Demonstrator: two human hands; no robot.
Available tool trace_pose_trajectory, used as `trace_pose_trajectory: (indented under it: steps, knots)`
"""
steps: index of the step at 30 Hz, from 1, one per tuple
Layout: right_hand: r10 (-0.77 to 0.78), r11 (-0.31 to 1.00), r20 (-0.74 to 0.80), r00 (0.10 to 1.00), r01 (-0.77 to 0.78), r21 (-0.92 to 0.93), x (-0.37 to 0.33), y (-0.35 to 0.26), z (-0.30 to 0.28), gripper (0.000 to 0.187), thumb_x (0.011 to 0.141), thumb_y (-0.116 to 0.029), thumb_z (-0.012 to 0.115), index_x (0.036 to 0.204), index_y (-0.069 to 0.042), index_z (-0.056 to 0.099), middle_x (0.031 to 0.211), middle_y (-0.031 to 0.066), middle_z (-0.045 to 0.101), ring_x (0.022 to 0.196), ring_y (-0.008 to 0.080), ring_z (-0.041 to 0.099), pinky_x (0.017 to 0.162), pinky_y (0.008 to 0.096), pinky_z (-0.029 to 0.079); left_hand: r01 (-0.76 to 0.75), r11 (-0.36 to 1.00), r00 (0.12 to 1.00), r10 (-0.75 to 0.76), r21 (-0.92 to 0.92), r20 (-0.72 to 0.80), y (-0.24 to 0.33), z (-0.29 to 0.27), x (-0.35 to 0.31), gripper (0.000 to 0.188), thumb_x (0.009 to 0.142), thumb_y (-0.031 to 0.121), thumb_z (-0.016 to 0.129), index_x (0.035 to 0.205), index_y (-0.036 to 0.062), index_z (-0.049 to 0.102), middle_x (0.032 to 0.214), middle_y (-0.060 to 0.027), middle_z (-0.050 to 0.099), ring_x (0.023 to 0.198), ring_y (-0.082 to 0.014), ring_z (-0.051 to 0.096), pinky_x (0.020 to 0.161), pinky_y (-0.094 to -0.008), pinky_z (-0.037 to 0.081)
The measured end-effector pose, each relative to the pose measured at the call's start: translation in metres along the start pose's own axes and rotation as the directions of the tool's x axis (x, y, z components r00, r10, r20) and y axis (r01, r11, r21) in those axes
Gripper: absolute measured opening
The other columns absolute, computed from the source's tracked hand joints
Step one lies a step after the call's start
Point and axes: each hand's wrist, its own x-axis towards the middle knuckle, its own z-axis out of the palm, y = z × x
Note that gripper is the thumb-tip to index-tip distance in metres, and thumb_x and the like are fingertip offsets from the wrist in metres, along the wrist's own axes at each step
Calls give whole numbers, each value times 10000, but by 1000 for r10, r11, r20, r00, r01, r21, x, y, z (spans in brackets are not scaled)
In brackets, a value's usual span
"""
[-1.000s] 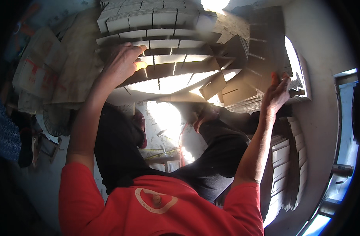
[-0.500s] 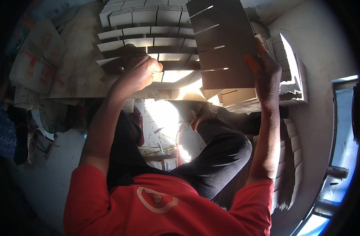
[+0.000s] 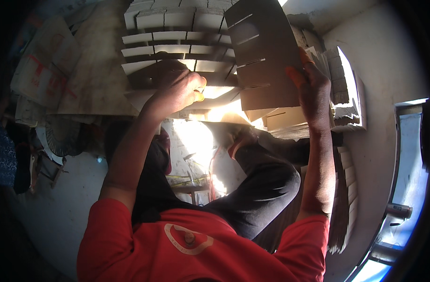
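Observation:
My right hand [image 3: 313, 87] grips the right edge of a brown slotted cardboard sheet [image 3: 264, 56], held up and tilted, with several slots running in from its left edge. Orange covers show on the thumb and a finger. My left hand [image 3: 177, 94] is curled at the nearest of several upright cardboard strips [image 3: 205, 70], which stand in parallel rows. Orange-yellow tips show on its thumb and forefinger, with a small gap between them. What these fingers hold, if anything, is hidden. The left end of the held sheet overlaps the right ends of the strips.
Behind the rows sits a stack of slotted cardboard [image 3: 177, 19]. More cardboard stacks [image 3: 339, 80] stand on the right against the wall. Printed cardboard [image 3: 46, 77] leans at the left of the wooden table [image 3: 95, 61]. My legs [image 3: 257, 188] are below the table edge.
My left hand has moved slightly right and nearer, and its thumb and forefinger have parted a little. The nearest strip has tipped lower. The sheet in my right hand has shifted slightly.

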Motion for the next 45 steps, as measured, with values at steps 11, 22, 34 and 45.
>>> trace_pose_trajectory:
  steps: [11,22,34,45]
  knots:
    - [22,998,140,990,-30,56,5,-4,10,447,836,-82,617,1265,1,519,992,193,666,843,169,649,758,277,484,53,956,997,-68,-290,-42,-24,35,4,98,727,58,642,789,-6,603,667,-190,554,617,-331,582,560,-380,434]
    - [68,995,296,953,-85,44,19,-17,20,515,834,-56,603,1332,-48,469,858,104,687,654,101,600,608,256,489,-25,997,995,18,-72,-99,-15,25,9,80,716,53,629,739,1,573,676,-181,556,652,-347,582,576,-402,436]
    - [67,985,567,821,-144,92,24,-25,42,782,797,20,562,1467,-93,176,860,128,641,404,105,476,349,260,409,-64,998,991,63,-2,-115,-16,25,13,62,707,37,625,754,2,602,689,-193,568,675,-351,591,603,-416,450]
    - [37,999,519,854,-18,-41,4,5,70,796,801,49,587,1463,-132,182,856,183,639,445,171,557,393,306,463,-66,992,985,48,-106,-168,-11,27,10,51,722,22,600,737,-7,561,701,-196,551,671,-371,574,574,-416,433]
